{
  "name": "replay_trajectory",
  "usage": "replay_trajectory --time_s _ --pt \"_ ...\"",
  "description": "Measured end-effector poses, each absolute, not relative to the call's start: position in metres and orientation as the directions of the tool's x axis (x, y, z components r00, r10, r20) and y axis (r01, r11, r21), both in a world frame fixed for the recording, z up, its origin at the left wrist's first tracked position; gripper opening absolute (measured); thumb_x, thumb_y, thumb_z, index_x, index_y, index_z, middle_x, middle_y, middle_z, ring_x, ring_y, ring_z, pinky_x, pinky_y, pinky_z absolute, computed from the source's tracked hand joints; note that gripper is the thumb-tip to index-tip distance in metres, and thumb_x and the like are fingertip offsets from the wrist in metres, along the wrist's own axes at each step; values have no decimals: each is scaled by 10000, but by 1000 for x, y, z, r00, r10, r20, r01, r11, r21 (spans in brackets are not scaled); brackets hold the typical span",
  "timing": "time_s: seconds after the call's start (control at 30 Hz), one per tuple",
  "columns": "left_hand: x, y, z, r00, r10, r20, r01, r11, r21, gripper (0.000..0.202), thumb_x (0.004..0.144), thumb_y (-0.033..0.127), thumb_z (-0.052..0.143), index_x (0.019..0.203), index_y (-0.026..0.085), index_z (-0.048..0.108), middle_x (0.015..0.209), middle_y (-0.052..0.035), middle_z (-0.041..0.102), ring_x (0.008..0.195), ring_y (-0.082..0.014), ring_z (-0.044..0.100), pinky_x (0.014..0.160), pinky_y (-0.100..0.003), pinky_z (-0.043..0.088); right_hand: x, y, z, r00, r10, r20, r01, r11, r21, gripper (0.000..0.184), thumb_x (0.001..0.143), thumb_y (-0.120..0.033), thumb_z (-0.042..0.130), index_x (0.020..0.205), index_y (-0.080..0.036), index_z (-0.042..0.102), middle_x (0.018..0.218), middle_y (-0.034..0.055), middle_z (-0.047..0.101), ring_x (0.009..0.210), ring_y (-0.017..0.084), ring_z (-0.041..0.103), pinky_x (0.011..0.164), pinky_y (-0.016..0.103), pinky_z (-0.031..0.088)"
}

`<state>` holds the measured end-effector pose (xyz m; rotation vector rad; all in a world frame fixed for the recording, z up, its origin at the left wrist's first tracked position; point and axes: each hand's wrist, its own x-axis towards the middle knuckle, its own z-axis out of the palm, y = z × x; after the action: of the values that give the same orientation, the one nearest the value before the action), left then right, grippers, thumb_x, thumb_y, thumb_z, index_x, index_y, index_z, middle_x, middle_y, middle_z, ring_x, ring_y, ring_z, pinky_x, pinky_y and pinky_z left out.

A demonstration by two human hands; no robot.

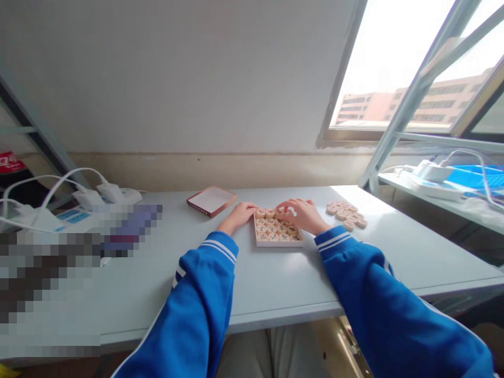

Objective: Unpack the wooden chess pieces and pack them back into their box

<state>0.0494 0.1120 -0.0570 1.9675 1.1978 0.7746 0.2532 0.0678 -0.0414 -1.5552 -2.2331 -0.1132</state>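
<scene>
Left hand (240,216) lying open against a white tray (279,243) of wooden Chinese chess pieces (271,229) on a pale grey table (275,278), right hand (299,216) curled over the pieces, any grip hidden, more pieces (345,214) piled just right, a red-edged box lid (211,201) left

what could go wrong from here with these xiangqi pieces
The right hand is over the packed xiangqi pieces, so a slip could nudge them out of their rows. The left hand appears to touch the white tray, and pressure there might shift it. The loose pieces lie fairly near the table's far edge, so a knocked disc could roll off.
</scene>
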Motion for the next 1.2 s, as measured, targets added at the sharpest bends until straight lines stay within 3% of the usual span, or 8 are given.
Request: replay_trajectory --time_s 0.23,0.33,0.4,0.5,0.63,0.83,1.03,1.2 --pt "47 111 -57 385 913 136 492 -328 806 284 723 222 459 885 104 661 993 -81 655 923 -190 572 831 -252 425 267 67 -38 -264 902 341 877 372 -303 277 766 -407 524 1021 -305 563 901 -21 669 799 169 560 761 338 301" --pt "47 109 -55 381 913 143 515 -338 787 285 726 216 456 893 104 658 1008 -85 649 937 -191 569 847 -249 413 278 67 -33 -211 908 362 905 322 -279 223 796 -329 487 997 -300 579 911 -21 666 807 167 564 776 345 299" --pt "48 109 -55 370 917 147 527 -337 780 286 727 208 450 893 102 657 1004 -91 650 938 -192 570 852 -253 411 288 67 -31 -91 901 424 964 186 -188 210 798 -261 467 955 -270 607 942 12 654 858 194 549 777 361 299" --pt "49 110 -56 358 921 154 526 -336 781 292 723 204 447 893 95 658 993 -101 653 931 -198 575 850 -263 415 308 69 -34 180 857 484 983 -172 -62 232 772 -252 493 957 -205 625 1020 100 608 981 278 482 774 414 297" --pt "49 111 -58 343 926 160 529 -331 781 297 720 215 451 891 88 658 1004 -113 647 944 -212 572 857 -276 414 330 72 -39 383 850 362 915 -402 -22 244 740 -318 553 918 -185 654 1036 151 573 1013 316 439 773 457 289" --pt "48 111 -57 359 922 145 532 -330 779 297 727 230 440 888 103 656 1010 -97 647 943 -206 570 856 -265 410 333 73 -37 441 859 260 897 -433 -91 260 735 -312 557 968 -227 635 1041 111 562 1011 275 444 791 423 293" --pt "49 107 -54 374 917 139 537 -337 774 327 731 229 420 918 75 640 1019 -118 639 962 -215 560 851 -276 408 334 77 -39 465 825 321 880 -469 -69 269 788 -314 448 894 -196 664 1060 131 537 1010 286 410 790 458 283" --pt "48 106 -52 383 916 124 529 -327 783 334 732 247 420 921 79 638 1026 -116 636 958 -214 561 851 -275 406 335 78 -40 378 877 297 926 -362 -108 206 753 -316 520 844 -220 677 997 102 569 1015 296 419 815 473 290"
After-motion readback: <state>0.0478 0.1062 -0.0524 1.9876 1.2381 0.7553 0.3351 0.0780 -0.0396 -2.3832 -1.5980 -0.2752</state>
